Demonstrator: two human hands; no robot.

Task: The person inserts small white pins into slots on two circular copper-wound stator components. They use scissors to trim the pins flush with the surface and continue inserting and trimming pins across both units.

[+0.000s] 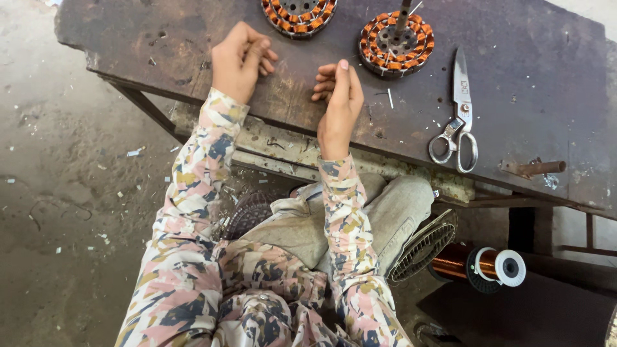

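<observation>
— What is held by the left hand (pixel 239 63) and right hand (pixel 339 96)?
— Nothing visible; fingers (pixel 326 82) are curled loosely above the bench (pixel 527 77).
— And the nearest wound coil (pixel 396 45)?
— Just beside the right hand. It is judged heavy and stiff; its copper windings are fragile, so the outer rim is best gripped.

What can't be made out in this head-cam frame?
- Left hand and right hand: fingers curled, so any small held item is hidden.
- Far wound stator: cut off by the top edge.
- Near wound stator: winding detail too small.
- Copper wire spool: partly behind the bench frame.
</observation>
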